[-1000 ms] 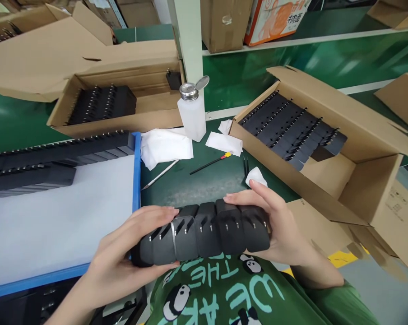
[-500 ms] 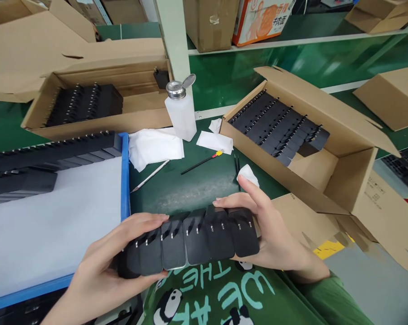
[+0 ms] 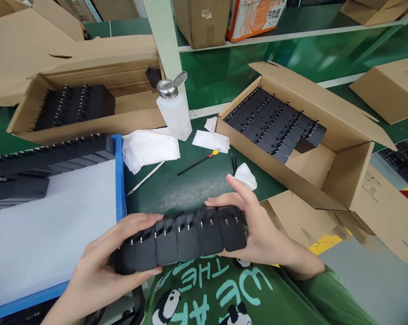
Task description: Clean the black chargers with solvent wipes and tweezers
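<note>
Between my two hands is a row of several black power adapters (image 3: 189, 237), pressed side by side with their metal prongs showing. My left hand (image 3: 105, 257) grips the row's left end, thumb below and fingers above. At the right end, my right hand (image 3: 254, 225) clasps the last adapter, its index finger raised off the row. The row is held in front of a green printed shirt, above the near edge of the green bench (image 3: 163, 201). To the left, a blue-rimmed tray (image 3: 120, 180) with a white bottom holds more black adapters (image 3: 17, 192).
An open carton (image 3: 346, 171) at right and another (image 3: 129, 119) at back left hold rows of adapters. Between them are a white pump bottle (image 3: 175, 113), white wipes (image 3: 151, 149), a black brush (image 3: 199, 162), a silver pen-like tool (image 3: 146, 178), tweezers (image 3: 234, 162) and a crumpled tissue (image 3: 246, 176).
The view has shifted slightly, so the bench things sit a little further left. My hands and the adapter row have moved slightly left, with the grip unchanged.
</note>
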{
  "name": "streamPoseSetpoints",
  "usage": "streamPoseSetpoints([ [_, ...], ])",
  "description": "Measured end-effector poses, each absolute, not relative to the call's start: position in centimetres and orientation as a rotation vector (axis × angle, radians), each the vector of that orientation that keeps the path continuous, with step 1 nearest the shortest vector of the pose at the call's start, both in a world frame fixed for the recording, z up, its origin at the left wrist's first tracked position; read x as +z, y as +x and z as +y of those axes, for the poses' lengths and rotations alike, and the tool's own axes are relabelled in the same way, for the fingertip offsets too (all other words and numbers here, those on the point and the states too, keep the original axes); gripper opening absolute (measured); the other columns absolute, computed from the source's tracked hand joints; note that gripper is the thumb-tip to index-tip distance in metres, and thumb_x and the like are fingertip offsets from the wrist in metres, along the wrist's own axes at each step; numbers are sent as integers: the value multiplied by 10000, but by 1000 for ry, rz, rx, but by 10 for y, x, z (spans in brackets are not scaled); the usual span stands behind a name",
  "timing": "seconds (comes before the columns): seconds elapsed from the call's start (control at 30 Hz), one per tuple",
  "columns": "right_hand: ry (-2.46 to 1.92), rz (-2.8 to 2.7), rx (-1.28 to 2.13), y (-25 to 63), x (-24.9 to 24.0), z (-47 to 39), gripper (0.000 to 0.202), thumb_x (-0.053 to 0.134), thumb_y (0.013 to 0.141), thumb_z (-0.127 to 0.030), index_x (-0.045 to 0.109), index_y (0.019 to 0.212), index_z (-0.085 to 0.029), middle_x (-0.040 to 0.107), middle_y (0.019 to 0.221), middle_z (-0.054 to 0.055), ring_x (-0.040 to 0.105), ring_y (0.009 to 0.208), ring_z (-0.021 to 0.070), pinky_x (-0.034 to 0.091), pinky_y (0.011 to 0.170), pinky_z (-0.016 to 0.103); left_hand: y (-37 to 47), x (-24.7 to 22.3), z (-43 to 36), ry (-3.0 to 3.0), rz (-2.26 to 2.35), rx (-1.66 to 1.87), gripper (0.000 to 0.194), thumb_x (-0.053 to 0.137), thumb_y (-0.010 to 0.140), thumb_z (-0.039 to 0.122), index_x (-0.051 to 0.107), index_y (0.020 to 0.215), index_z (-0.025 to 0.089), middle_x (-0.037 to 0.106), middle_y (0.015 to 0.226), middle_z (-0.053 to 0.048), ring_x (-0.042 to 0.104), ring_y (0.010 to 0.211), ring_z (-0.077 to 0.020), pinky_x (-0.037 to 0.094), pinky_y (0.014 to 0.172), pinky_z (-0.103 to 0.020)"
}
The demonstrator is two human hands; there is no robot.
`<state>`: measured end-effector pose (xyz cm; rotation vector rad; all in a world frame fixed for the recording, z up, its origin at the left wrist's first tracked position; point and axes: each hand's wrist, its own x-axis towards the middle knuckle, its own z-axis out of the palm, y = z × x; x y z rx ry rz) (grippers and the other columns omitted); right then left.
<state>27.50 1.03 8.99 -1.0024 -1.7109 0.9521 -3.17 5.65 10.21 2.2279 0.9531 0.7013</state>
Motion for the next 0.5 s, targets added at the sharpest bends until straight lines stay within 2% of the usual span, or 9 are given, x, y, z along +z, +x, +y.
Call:
streamPoseSetpoints([
  [0.13, -1025, -1675, 974, 272, 70, 16, 1166, 870, 785, -385, 74, 1633, -304, 693, 1240, 93, 691, 1172, 248, 574, 990, 376, -38, 85, 63, 2206, 964, 627, 516, 804, 819, 325, 612, 1298, 320, 766, 1181, -56, 745, 1074, -268, 647, 846, -315],
  [0.27, -1124, -1671, 1079, 272, 31, 29, 1201, 876, 748, -483, 82, 1624, -269, 697, 1244, 124, 698, 1164, 285, 568, 992, 437, -34, 56, 71, 2168, 1036, 566, 499, 805, 820, 355, 618, 1281, 314, 750, 1213, -72, 746, 1082, -273, 638, 866, -331],
  [0.37, -1303, -1680, 1199, 272, 12, 34, 1148, 853, 778, -458, 95, 1620, -272, 671, 1299, 153, 690, 1178, 302, 558, 992, 486, -29, 44, 74, 2113, 1098, 424, 502, 783, 838, 389, 600, 1296, 299, 726, 1266, -81, 733, 1125, -277, 628, 910, -355],
  [0.43, -1345, -1703, 1218, 274, 8, 34, 1176, 856, 776, -462, 60, 1627, -304, 598, 1421, 175, 628, 1287, 319, 518, 1053, 527, -29, 45, 73, 2066, 1160, 337, 575, 779, 837, 442, 564, 1353, 304, 687, 1346, -87, 698, 1203, -296, 613, 961, -390],
  [0.5, -1327, -1733, 1187, 278, 10, 31, 1272, 882, 733, -507, -1, 1632, -334, 480, 1548, 188, 501, 1430, 342, 453, 1128, 561, -34, 51, 68, 2033, 1242, 304, 723, 796, 813, 499, 486, 1445, 332, 609, 1461, -92, 622, 1318, -325, 584, 1025, -438],
])
